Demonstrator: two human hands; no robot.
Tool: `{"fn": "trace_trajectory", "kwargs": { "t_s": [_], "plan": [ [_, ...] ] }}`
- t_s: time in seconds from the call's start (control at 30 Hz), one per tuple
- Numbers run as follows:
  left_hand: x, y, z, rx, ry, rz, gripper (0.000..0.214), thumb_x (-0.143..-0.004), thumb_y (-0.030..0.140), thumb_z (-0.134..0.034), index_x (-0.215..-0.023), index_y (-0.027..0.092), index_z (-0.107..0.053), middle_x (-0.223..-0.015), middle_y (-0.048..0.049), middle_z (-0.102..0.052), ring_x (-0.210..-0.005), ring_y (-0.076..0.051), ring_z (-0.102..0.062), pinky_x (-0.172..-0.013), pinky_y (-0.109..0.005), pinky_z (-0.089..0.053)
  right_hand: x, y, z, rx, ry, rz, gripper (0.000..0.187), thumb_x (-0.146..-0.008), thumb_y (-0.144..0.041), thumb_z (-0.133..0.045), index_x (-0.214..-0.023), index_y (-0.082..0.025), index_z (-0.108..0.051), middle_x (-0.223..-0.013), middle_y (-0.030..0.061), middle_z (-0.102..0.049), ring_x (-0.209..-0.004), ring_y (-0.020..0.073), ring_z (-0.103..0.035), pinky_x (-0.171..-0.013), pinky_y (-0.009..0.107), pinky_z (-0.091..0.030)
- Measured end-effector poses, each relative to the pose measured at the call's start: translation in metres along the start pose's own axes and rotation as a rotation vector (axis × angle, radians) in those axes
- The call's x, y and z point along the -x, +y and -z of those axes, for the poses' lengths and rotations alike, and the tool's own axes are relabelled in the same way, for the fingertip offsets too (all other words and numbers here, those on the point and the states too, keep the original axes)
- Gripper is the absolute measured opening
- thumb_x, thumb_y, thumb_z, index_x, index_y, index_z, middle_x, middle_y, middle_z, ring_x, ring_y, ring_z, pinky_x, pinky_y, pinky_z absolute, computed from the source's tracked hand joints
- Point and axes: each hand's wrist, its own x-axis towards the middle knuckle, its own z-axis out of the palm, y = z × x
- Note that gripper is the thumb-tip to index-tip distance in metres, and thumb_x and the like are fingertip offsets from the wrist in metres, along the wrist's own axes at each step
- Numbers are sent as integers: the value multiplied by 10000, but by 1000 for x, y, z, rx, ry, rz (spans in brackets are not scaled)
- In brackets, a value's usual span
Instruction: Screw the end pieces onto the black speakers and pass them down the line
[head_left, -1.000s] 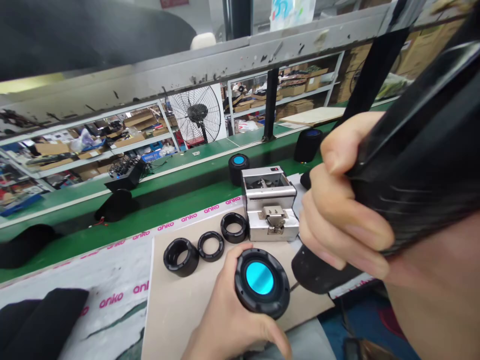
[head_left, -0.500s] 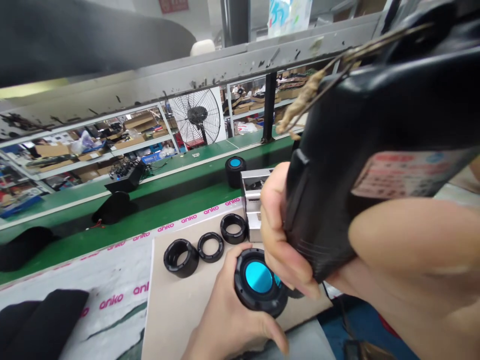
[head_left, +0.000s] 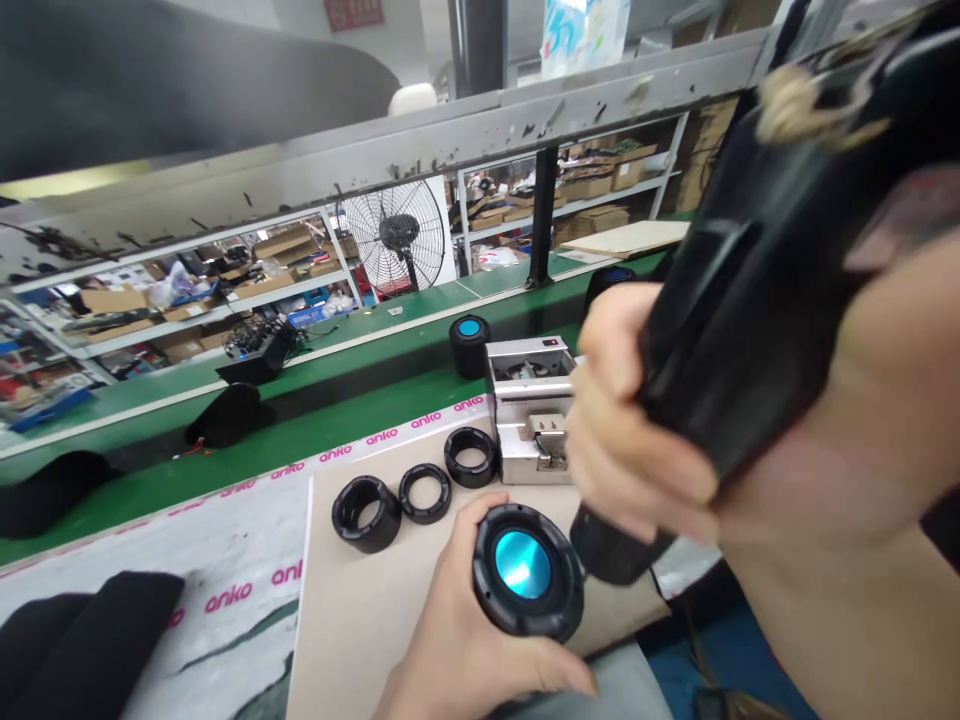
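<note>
My left hand is wrapped round a round black speaker unit with a shiny blue centre, holding it on the beige board. My right hand grips a big black electric screwdriver; its nose sits just right of the speaker's rim. A frayed cord hangs at the tool's top. Three black rings lie in a row on the board behind the speaker.
A metal screw-feeder box stands behind the rings. On the green conveyor belt sit a blue-topped black speaker and dark fabric lumps. A fan and shelves of cartons lie beyond. Black cloth lies at lower left.
My right hand swung the screwdriver from over the speaker back toward the right, its nose now beside the rim. My left hand kept hold of the speaker, which shifted slightly lower.
</note>
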Motion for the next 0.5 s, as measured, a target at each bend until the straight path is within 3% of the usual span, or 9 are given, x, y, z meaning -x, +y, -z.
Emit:
{"fn": "trace_trajectory", "kwargs": {
  "t_s": [0.07, 0.17, 0.33, 0.5],
  "plan": [
    [2, -4, 0, 13, 15, 48, 1251, -353, 427, -1159, -1439, 215, -577, -1417, -180, -720, -1341, -462, -683, -1164, -535, -540, -16, 7, 6, -97, 23, 41, 612, -740, -828, -899, -684, -260, -681, -424, -58, -491, -266, 145, -417, -280, 289, -384],
    [3, -7, 1, 41, 23, 78, 1266, -355, 451, -1153, -1448, 222, -558, -1443, -179, -686, -1371, -457, -648, -1160, -510, -520, -34, 38, 14, -38, 178, 157, 615, -676, -734, -1003, -650, -228, -654, -480, -24, -556, -337, 140, -478, -329, 273, -367],
    [1, -8, 2, 54, 2, 86, 1241, -356, 437, -1145, -1427, 228, -555, -1430, -169, -676, -1357, -450, -642, -1152, -495, -507, -42, 86, 27, 25, 250, 126, 619, -752, -723, -961, -646, -218, -620, -492, -13, -559, -346, 141, -493, -334, 266, -374],
    [2, -3, 1, 43, -4, 106, 1227, -360, 389, -1140, -1421, 231, -542, -1432, -170, -672, -1356, -460, -640, -1168, -510, -486, -40, 95, 29, 33, 232, 55, 662, -724, -759, -958, -619, -215, -595, -484, -5, -554, -347, 139, -493, -339, 262, -382]
  ]
}}
